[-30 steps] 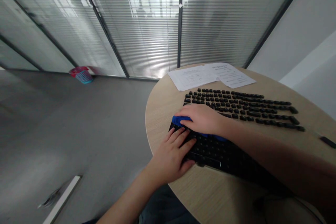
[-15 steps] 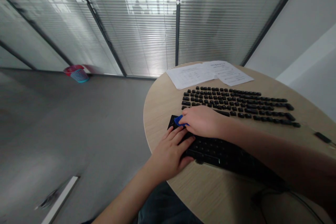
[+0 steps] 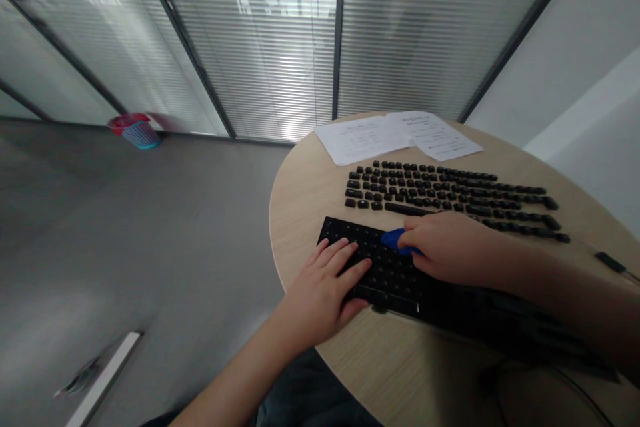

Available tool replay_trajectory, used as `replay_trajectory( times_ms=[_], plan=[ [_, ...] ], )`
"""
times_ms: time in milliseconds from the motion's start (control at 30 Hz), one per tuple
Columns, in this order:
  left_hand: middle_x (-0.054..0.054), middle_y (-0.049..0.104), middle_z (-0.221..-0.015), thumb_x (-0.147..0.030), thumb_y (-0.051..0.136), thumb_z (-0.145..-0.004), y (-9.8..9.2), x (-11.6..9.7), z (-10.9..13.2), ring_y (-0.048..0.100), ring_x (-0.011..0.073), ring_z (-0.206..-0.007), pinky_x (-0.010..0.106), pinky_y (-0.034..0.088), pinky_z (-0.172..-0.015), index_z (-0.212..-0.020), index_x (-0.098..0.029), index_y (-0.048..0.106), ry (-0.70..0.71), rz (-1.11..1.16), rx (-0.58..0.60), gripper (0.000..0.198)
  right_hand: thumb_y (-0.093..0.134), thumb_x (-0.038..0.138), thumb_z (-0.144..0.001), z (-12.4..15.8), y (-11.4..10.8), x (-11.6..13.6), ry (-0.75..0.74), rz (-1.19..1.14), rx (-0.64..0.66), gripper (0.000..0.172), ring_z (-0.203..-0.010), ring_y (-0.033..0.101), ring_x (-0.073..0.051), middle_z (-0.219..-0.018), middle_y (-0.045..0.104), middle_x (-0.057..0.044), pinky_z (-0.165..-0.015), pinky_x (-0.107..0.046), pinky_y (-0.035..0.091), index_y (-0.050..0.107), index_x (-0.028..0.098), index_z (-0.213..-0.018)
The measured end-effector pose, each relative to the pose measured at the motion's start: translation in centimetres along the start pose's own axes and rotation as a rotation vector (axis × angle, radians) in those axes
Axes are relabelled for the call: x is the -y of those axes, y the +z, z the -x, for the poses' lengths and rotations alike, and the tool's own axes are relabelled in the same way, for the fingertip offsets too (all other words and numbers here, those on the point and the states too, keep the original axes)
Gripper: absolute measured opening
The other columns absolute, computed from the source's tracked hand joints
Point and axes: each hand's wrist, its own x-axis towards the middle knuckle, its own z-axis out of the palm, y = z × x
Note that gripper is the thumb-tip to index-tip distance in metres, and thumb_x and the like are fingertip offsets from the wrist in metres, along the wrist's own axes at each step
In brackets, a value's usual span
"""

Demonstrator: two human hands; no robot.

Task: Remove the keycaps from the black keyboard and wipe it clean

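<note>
A black keyboard base (image 3: pixel 395 283) with its keycaps off lies along the near side of the round table. My left hand (image 3: pixel 320 293) rests on its left end, fingers spread flat over the key sockets. In my right hand (image 3: pixel 445 247) is a blue cloth (image 3: pixel 395 238), pinched between fingers and thumb against the upper part of the base. Part of the cloth is hidden by the fingers. My right forearm crosses above the right half of the base and shades it. Behind it, loose black keycaps (image 3: pixel 407 192) are laid out in several rows.
Printed paper sheets (image 3: pixel 370 140) lie at the table's far edge. A small black stick-shaped item (image 3: pixel 610 261) is at the right. A black cable (image 3: pixel 575 383) curls near the front. On the floor stand a red and blue basket (image 3: pixel 140 131) and a white strip (image 3: pixel 107 377).
My right hand has slid to the right with the blue cloth, away from the base's upper left corner. My left hand keeps its place.
</note>
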Motion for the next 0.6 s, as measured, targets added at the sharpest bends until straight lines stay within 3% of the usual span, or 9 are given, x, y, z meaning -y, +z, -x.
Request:
replay_trajectory(
  times_ms=[133, 267, 333, 433, 600],
  plan=[
    [0.019, 0.056, -0.159, -0.044, 0.072, -0.098, 0.1, 0.0, 0.1, 0.047, 0.0404, -0.152, 0.07, 0.039, -0.123, -0.152, -0.022, 0.059, 0.001, 0.013, -0.01, 0.06, 0.06, 0.019, -0.093, 0.9, 0.3, -1.2, -0.017, -0.055, -0.034, 0.024, -0.092, 0.076, -0.027, -0.103, 0.077, -0.007, -0.081, -0.037, 0.057, 0.081, 0.026, -0.104],
    [0.019, 0.056, -0.158, -0.042, 0.073, -0.097, 0.2, 0.0, 0.1, 0.048, 0.0402, -0.152, 0.069, 0.039, -0.123, -0.151, -0.021, 0.059, 0.006, 0.02, -0.026, 0.06, 0.054, 0.018, -0.099, 0.0, -0.1, -0.6, -0.071, -0.161, -0.231, 0.043, -0.101, 0.074, -0.026, -0.12, 0.075, -0.009, -0.088, -0.039, 0.057, 0.07, 0.026, -0.139],
    [0.02, 0.056, -0.158, -0.042, 0.074, -0.096, 0.2, 0.1, 0.2, 0.049, 0.0407, -0.151, 0.069, 0.04, -0.122, -0.15, -0.021, 0.06, 0.009, 0.022, -0.04, 0.059, 0.053, 0.021, -0.102, -1.6, -0.3, 0.3, -0.127, -0.223, -0.344, 0.045, -0.107, 0.072, -0.026, -0.128, 0.073, -0.012, -0.092, -0.039, 0.056, 0.064, 0.023, -0.146],
    [0.021, 0.057, -0.155, -0.041, 0.075, -0.095, 0.4, 0.3, 0.3, 0.052, 0.0407, -0.148, 0.069, 0.042, -0.122, -0.146, -0.02, 0.063, 0.013, 0.024, -0.067, 0.057, 0.054, 0.024, -0.106, -5.0, -0.3, 1.9, -0.251, -0.319, -0.44, 0.037, -0.118, 0.068, -0.026, -0.131, 0.073, -0.013, -0.103, -0.039, 0.053, 0.068, 0.018, -0.14],
    [0.019, 0.059, -0.153, -0.04, 0.075, -0.095, 0.5, 0.5, 0.2, 0.053, 0.0401, -0.146, 0.069, 0.042, -0.122, -0.144, -0.021, 0.064, 0.025, 0.037, -0.093, 0.054, 0.057, 0.021, -0.105, -9.3, 0.5, 3.7, -0.29, -0.336, -0.363, 0.035, -0.122, 0.069, -0.026, -0.136, 0.073, -0.011, -0.107, -0.04, 0.053, 0.072, 0.021, -0.137]
  ],
)
